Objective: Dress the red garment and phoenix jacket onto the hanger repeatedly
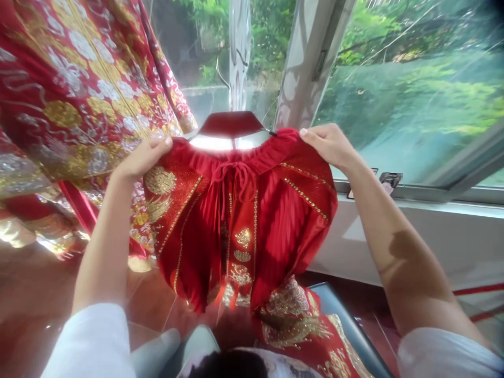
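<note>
A red skirt (pixel 275 220) with gold embroidery and beaded lines is stretched out in front of me. Its gathered waist has a tied drawstring bow (pixel 236 170) at the middle. My left hand (pixel 147 155) pinches the waist at its left end, and my right hand (pixel 325 142) grips the right end. Behind the waist rises a wire hanger (pixel 224 79) with a dark tip showing at the right. A dark red band (pixel 230 125) lies across that hanger; whether it belongs to the skirt I cannot tell.
A red garment (pixel 90 94) with gold and silver embroidery hangs at the left. Sliding windows (pixel 413 105) stand behind, with small items (pixel 389 181) on the sill at the right. Below, embroidered red cloth (pixel 299 325) lies over a dark seat (pixel 354 320).
</note>
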Motion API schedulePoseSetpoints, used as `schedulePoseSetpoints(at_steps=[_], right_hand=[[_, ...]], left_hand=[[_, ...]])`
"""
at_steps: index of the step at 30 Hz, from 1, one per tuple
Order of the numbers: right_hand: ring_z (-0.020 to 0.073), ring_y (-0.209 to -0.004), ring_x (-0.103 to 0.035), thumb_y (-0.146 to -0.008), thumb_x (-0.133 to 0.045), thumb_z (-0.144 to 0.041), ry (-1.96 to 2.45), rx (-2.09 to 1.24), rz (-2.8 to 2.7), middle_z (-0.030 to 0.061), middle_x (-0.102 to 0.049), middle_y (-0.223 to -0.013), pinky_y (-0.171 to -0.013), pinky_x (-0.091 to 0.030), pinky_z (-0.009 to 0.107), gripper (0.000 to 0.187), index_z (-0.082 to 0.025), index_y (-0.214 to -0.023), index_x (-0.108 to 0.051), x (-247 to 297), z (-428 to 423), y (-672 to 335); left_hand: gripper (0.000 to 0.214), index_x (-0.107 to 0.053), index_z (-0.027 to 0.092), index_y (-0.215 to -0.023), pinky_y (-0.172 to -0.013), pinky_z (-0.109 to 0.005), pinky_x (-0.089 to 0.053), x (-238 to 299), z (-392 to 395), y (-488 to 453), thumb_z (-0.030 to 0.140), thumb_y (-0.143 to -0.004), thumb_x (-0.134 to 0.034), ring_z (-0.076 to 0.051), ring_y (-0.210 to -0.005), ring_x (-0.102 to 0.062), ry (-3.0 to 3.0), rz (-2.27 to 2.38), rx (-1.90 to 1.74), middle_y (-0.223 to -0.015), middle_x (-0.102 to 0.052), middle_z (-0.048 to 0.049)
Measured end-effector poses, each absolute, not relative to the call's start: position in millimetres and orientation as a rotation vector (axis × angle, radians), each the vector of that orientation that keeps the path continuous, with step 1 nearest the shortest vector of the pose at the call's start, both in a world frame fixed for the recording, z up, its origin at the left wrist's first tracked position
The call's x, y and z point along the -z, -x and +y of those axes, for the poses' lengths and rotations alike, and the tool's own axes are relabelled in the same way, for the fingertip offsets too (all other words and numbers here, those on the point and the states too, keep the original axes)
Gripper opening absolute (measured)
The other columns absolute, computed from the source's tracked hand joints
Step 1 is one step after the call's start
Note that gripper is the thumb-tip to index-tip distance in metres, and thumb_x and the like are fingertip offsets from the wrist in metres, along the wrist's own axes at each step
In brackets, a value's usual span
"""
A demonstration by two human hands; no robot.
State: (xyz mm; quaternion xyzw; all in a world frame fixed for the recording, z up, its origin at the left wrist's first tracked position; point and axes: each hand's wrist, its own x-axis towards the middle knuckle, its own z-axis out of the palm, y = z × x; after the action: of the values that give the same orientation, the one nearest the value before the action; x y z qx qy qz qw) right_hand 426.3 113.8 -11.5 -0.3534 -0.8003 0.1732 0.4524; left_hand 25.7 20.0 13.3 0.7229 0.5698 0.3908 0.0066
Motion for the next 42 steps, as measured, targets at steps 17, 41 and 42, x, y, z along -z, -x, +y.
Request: schedulePoseSetpoints(at_steps=[17,41,42], right_hand=[[0.0094,-0.057,-0.04,-0.084,-0.06,-0.049,0.764,-0.561,-1.779,0.0012,-0.051,-0.064,-0.053,-0.029,0.025,0.038,-0.018,-0.064,-0.049,39,100,-435],[0.0239,-0.091,-0.065,-0.075,-0.063,-0.045,0.935,-0.621,-1.446,0.0101,-0.07,-0.096,-0.085,-0.051,0.041,0.033,-0.018,-0.093,-0.063,178,40,-342],[0.0239,-0.094,-0.064,-0.079,-0.06,-0.04,0.941,-0.445,-1.442,0.0111,-0.069,-0.1,-0.088,-0.05,0.042,0.029,-0.018,-0.097,-0.063,176,32,-335]], left_hand=[[0.046,-0.049,0.017,-0.066,-0.078,-0.032,-0.042,9,12,-28,0.056,-0.092,-0.046,-0.012,-0.075,-0.048,-2.121,1.866,-1.444,-0.067,-0.053,0.0006],[0.038,-0.059,0.016,-0.07,-0.06,-0.02,-0.043,151,-13,-105,0.051,-0.068,-0.076,-0.009,-0.06,-0.052,-1.21,1.012,-1.665,-0.064,-0.056,0.0033],[0.038,-0.061,0.016,-0.072,-0.059,-0.02,-0.043,151,-10,-108,0.05,-0.065,-0.078,-0.009,-0.06,-0.052,-1.172,1.016,-1.675,-0.064,-0.056,0.0035]])
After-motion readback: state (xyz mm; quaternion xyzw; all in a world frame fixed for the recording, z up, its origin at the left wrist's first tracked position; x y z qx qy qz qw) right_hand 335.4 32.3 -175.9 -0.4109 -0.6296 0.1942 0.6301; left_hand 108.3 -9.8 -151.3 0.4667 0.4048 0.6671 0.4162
